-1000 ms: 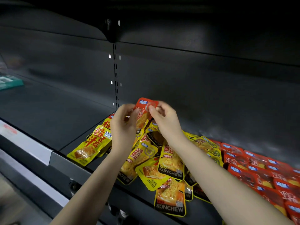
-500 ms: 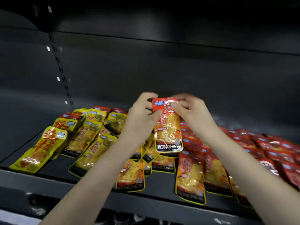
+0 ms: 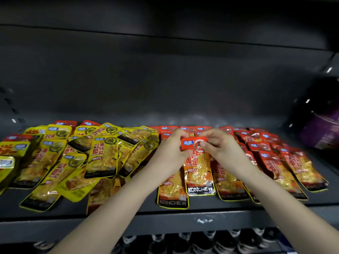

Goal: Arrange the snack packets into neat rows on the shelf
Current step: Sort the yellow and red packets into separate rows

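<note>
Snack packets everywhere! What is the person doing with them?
A person is tidying a shelf. The left hand and the right hand both pinch the top of one red packet and hold it over the red packets lined up on the right side. The yellow packets on the left lie in a jumbled, overlapping heap, not yet sorted into rows.

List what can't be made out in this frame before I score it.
Head view.
Top corners of the held red packet: covered by the left hand and right hand pinching it.
Purple thing at right edge: blurred, cut off, unidentifiable.
Leftmost yellow packet: cut by the left edge.
Items under the shelf: dark and blurred.
</note>
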`<state>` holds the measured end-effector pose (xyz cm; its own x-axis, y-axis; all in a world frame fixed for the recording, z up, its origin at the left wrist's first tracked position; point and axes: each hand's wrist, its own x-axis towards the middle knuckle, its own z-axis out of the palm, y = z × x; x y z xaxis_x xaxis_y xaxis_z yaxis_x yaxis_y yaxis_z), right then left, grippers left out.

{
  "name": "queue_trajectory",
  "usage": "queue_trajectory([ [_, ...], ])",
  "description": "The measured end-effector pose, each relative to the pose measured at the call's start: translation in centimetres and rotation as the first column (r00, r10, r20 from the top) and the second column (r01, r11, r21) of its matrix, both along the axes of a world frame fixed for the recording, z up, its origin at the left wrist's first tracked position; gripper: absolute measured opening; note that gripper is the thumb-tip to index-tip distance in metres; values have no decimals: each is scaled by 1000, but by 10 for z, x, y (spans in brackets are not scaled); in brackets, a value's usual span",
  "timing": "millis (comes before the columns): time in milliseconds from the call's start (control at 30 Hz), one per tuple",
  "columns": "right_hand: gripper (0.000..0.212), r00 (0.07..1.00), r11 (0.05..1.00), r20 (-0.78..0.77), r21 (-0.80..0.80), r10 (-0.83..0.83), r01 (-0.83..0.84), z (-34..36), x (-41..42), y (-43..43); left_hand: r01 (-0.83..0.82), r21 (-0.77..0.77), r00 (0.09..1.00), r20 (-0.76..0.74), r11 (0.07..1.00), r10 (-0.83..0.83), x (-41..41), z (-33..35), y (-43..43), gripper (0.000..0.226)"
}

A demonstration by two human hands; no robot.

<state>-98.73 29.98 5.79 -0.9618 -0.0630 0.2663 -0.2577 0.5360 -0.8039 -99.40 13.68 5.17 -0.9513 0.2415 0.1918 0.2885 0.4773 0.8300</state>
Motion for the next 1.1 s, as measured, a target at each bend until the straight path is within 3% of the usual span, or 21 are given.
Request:
queue_trajectory([
  [333,16,993,962,-67,248,-98,112,-21,22,12,7,-311,994,-105,950,-42,23,-10,5,36],
  [500,25,986,916,-121,373,-114,151,-22,30,8,5,-355,986,-152,935,-63,28,-13,4,41],
  [600,32,987,891,-131,429,-97,145,-25,32,7,-110,-473,959,-282,874,-32,33,-17,1,52],
  [700,38,989,855,-114,499,-95,140,-31,34,6,-164,-574,958,-288,802,-10,40,-20,-4,62],
  [800,39,984,816,-148,554,-96,163,-36,35,5,-99,-644,968,-238,759,-75,42,-21,-9,64],
  [1100,46,982,730,-179,663,-61,166,-36,38,2,149,-600,954,-122,786,-274,36,-18,-23,52],
])
